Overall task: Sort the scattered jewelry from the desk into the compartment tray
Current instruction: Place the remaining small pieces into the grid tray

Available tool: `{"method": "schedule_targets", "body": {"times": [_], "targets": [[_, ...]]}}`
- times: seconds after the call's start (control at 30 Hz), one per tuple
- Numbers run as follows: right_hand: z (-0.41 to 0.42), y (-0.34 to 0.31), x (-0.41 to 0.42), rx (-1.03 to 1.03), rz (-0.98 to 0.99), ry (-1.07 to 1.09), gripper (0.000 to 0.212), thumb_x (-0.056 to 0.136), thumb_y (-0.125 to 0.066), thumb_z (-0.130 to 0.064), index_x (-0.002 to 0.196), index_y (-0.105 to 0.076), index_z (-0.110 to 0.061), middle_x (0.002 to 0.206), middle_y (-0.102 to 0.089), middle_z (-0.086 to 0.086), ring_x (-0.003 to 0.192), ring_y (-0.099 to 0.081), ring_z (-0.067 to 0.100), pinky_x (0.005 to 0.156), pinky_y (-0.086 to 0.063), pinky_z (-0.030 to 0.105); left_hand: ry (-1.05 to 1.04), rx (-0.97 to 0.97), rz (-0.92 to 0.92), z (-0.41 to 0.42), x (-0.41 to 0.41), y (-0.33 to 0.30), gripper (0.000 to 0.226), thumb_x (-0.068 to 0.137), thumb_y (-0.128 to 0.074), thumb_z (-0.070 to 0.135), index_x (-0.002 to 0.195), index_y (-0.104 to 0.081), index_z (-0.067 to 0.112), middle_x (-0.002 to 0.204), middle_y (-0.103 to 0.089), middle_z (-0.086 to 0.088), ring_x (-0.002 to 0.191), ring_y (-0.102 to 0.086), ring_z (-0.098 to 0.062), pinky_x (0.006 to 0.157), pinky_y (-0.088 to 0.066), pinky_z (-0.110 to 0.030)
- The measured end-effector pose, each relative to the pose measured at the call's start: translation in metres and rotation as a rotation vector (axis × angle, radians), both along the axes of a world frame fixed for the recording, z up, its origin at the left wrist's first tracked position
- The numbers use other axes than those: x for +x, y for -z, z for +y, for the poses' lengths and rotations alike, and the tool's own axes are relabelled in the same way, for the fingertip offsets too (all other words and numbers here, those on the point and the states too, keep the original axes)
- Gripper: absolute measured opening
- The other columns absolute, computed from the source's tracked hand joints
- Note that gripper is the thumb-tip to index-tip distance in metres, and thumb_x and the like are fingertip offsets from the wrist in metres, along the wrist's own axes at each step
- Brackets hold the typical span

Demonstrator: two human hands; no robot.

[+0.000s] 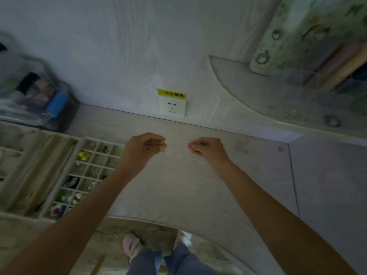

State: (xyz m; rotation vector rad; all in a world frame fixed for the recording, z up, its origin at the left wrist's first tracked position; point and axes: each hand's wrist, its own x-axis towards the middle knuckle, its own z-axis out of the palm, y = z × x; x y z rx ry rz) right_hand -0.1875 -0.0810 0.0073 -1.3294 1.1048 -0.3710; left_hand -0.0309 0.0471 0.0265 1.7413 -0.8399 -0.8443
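My left hand [144,145] hovers over the pale wooden desk [178,185] and pinches a small silver piece of jewelry [163,143] between thumb and fingertips. My right hand [204,147] is a short way to its right, fingers curled into a loose fist; whether it holds anything is hidden. The white compartment tray [83,169] lies at the left of the desk, its small cells holding beads and earrings, among them two yellow beads [83,155]. A few faint small pieces [241,148] lie on the desk right of my right hand.
A wall socket with a yellow label [172,105] sits at the back edge. A clear box of clutter [33,96] stands at the back left. A curved shelf [278,100] with a clear organizer is at the upper right. My feet show below the desk's front edge.
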Motion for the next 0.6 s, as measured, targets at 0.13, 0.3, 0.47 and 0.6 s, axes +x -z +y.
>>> {"method": "schedule_targets", "body": {"times": [0.13, 0.3, 0.47, 0.6], "targets": [[0.036, -0.004, 0.036, 0.022, -0.030, -0.072, 0.017, 0.083, -0.058, 0.009, 0.094, -0.070, 0.007, 0.088, -0.068, 0.012, 0.073, -0.064, 0.011, 0.068, -0.055, 0.013, -0.051, 0.033, -0.106, 0.046, 0.047, -0.001, 0.028, 0.077, -0.069, -0.006, 0.079, -0.065, 0.021, 0.063, -0.069, 0.015, 0.065, -0.064, 0.005, 0.066, -0.049, -0.008], [0.074, -0.008, 0.081, 0.122, -0.092, -0.102, 0.018, 0.081, -0.062, 0.009, 0.097, -0.068, 0.010, 0.094, -0.069, 0.018, 0.078, -0.067, 0.018, 0.080, -0.057, 0.023, -0.103, 0.079, -0.193, 0.098, 0.104, 0.002, 0.028, 0.082, -0.067, 0.000, 0.076, -0.064, 0.027, 0.066, -0.068, 0.015, 0.065, -0.061, 0.006, 0.069, -0.049, -0.015], [0.106, -0.009, 0.115, 0.120, -0.134, -0.168, 0.023, 0.083, -0.062, 0.007, 0.106, -0.065, 0.011, 0.098, -0.068, 0.022, 0.076, -0.069, 0.013, 0.081, -0.056, 0.022, -0.061, 0.097, -0.165, 0.129, 0.142, 0.002, 0.022, 0.076, -0.071, 0.025, 0.073, -0.065, 0.045, 0.075, -0.067, 0.027, 0.077, -0.065, -0.006, 0.074, -0.050, -0.021], [0.124, -0.008, 0.133, 0.100, -0.123, -0.135, 0.024, 0.083, -0.063, 0.005, 0.106, -0.065, 0.011, 0.087, -0.069, 0.017, 0.068, -0.069, 0.007, 0.072, -0.056, 0.015, 0.005, 0.090, -0.177, 0.139, 0.160, 0.009, 0.019, 0.084, -0.068, 0.013, 0.080, -0.062, 0.030, 0.075, -0.068, 0.022, 0.077, -0.065, -0.003, 0.077, -0.050, -0.023]]}}
